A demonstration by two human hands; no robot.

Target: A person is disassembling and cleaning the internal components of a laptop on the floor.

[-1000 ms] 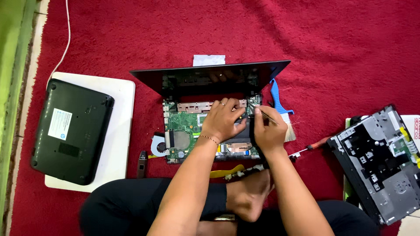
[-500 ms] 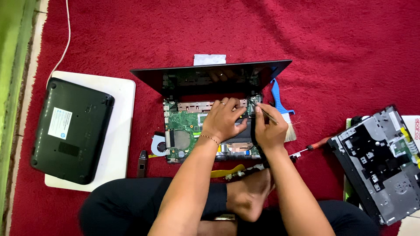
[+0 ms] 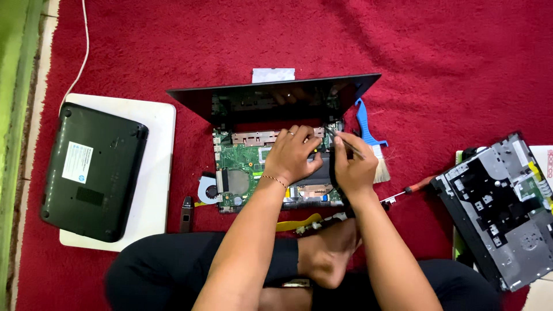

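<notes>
Head view: right hand (image 3: 352,168) pinches thin metal tool (image 3: 345,142), tip pointing up-left toward hinge; left hand (image 3: 292,156), fingers spread, presses green laptop motherboard (image 3: 242,173); blue brush (image 3: 370,135) just right.

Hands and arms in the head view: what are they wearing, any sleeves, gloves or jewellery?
Both arms are bare to above the elbow, with no sleeves or gloves in view. The left hand has a thin bracelet at the wrist and a ring on one finger. The right hand shows no jewellery.

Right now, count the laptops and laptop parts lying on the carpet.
3. An opened laptop with its green board bare, under both hands at centre; a closed black laptop turned underside up on a white board at left; a detached laptop casing at right. More may lie beyond the frame.
</notes>
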